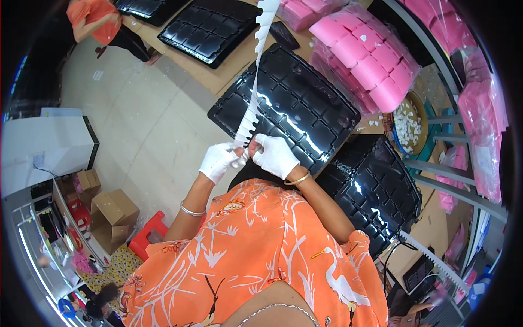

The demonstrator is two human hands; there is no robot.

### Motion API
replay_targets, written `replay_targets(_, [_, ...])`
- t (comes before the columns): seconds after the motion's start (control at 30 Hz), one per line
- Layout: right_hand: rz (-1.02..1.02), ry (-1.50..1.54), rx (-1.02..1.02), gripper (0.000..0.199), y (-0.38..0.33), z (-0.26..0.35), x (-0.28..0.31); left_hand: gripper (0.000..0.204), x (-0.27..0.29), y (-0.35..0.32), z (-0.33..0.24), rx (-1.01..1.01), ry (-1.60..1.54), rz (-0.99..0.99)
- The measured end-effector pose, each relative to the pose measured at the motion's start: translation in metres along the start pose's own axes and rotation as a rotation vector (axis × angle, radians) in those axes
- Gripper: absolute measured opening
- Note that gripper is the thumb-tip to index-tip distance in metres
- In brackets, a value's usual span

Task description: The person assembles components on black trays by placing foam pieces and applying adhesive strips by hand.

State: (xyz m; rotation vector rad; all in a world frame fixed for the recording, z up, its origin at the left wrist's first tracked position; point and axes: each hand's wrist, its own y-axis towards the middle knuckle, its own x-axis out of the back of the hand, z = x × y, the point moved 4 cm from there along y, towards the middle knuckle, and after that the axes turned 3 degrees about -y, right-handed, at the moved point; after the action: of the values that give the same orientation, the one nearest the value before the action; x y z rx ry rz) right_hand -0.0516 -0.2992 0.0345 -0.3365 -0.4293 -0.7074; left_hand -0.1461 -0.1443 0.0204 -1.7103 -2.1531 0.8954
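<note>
A long white strip (255, 82) with small tabs along one edge runs from the top of the view down to my hands. My left hand (219, 160), in a white glove, pinches its lower end. My right hand (277, 156), also gloved in white, grips the same end beside it. Both hands hover over the near edge of a black compartment tray (305, 103) on the brown table (218, 76). A bangle sits on each wrist.
Another black tray (376, 191) lies to the right, and more (210, 30) at the far end of the table. Bags of pink blocks (365, 60) and a bowl of small white pieces (407, 125) stand at right. A person in orange (98, 22) stands far left. Cardboard boxes (111, 218) and a red stool (148, 234) sit on the floor.
</note>
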Motion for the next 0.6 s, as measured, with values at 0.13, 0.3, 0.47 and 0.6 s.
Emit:
replay_targets(0.13, [0.037, 0.023, -0.067, 0.018, 0.008, -0.002, -0.005, 0.026, 0.003, -0.002, -0.004, 0.010, 0.014, -0.024])
replay_targets(0.3, [0.018, 0.062, -0.054, 0.013, 0.011, -0.002, -0.007, 0.028, 0.006, 0.002, -0.002, 0.009, -0.016, -0.024])
replay_targets(0.47, [0.141, -0.072, -0.097, 0.012, 0.020, 0.013, -0.013, 0.025, 0.021, 0.012, 0.010, 0.062, -0.080, -0.187])
replay_targets(0.6, [0.111, -0.170, -0.051, 0.015, 0.048, 0.025, -0.015, 0.026, 0.048, 0.019, 0.001, -0.009, 0.056, -0.404])
